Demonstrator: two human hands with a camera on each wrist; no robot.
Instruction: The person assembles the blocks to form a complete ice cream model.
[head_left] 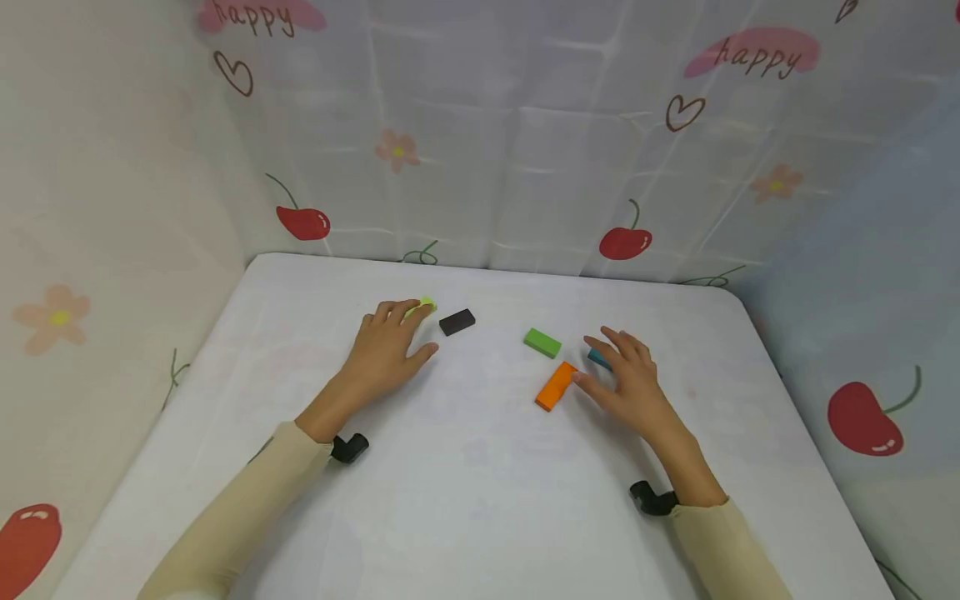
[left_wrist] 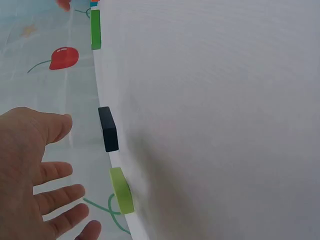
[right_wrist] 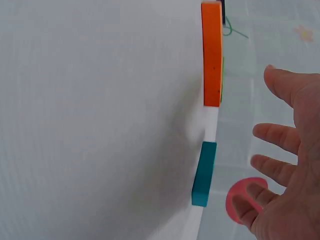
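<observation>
My left hand (head_left: 387, 346) hovers with spread fingers over a yellow-green block (head_left: 428, 302), which it partly hides in the head view. Just right of those fingers lies a black block (head_left: 457, 322). My right hand (head_left: 628, 379), fingers apart and holding nothing, is above a teal block (head_left: 599, 359) that it partly covers. Near its thumb is an orange block (head_left: 555, 387), and a green block (head_left: 542, 342) lies a little behind that one. In the left wrist view the yellow-green block (left_wrist: 121, 190) shows whole; the right wrist view shows the teal block (right_wrist: 204, 174) apart from the fingers.
The blocks lie flat on a white table (head_left: 465, 500) with rounded back corners. Behind it hangs a curtain (head_left: 495, 150) printed with cherries, flowers and hearts, and similar printed sheets stand at both sides. A black wrist camera (head_left: 349, 448) is on the left wrist, another (head_left: 652, 498) on the right.
</observation>
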